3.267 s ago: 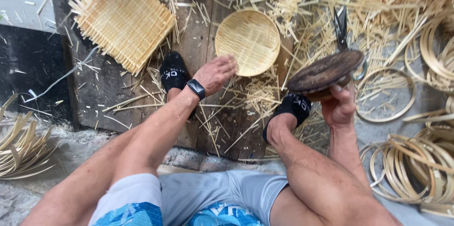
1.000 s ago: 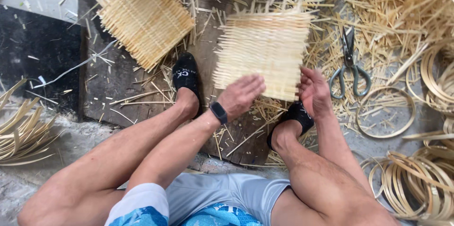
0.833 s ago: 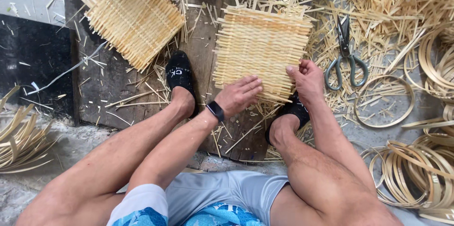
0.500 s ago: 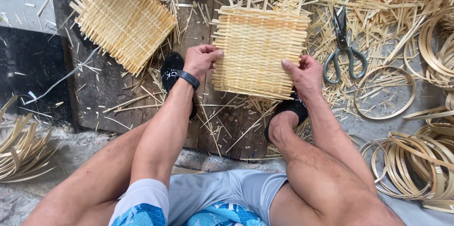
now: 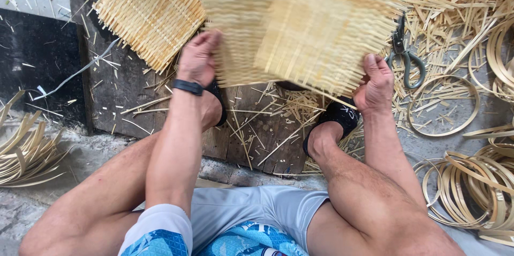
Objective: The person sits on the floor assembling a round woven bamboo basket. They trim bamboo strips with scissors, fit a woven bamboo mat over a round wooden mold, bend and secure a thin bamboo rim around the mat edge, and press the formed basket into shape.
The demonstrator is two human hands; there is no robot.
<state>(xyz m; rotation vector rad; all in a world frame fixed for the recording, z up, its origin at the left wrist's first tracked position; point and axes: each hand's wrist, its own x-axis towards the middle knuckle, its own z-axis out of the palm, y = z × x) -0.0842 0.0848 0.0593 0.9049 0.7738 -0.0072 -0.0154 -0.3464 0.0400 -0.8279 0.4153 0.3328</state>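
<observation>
A square woven bamboo mat (image 5: pixel 300 25) with loose strip ends is lifted off the ground and blurred by motion. My left hand (image 5: pixel 198 58), with a black band on the wrist, grips its left edge. My right hand (image 5: pixel 375 82) grips its lower right corner. The mat hides the boards and part of my right foot below it. My feet in black slippers (image 5: pixel 337 117) rest on the dark wooden boards (image 5: pixel 123 90).
A second woven mat (image 5: pixel 147 12) lies on the boards at upper left. Scissors (image 5: pixel 404 55) lie to the right among scattered bamboo strips. Bamboo rings (image 5: pixel 441 106) and coils (image 5: pixel 474 181) lie on the right. A bundle of strips (image 5: pixel 24 151) sits at the left.
The woven mat lay flat on the boards with my hands at its edges; now both hands have lifted it toward me and it is moving.
</observation>
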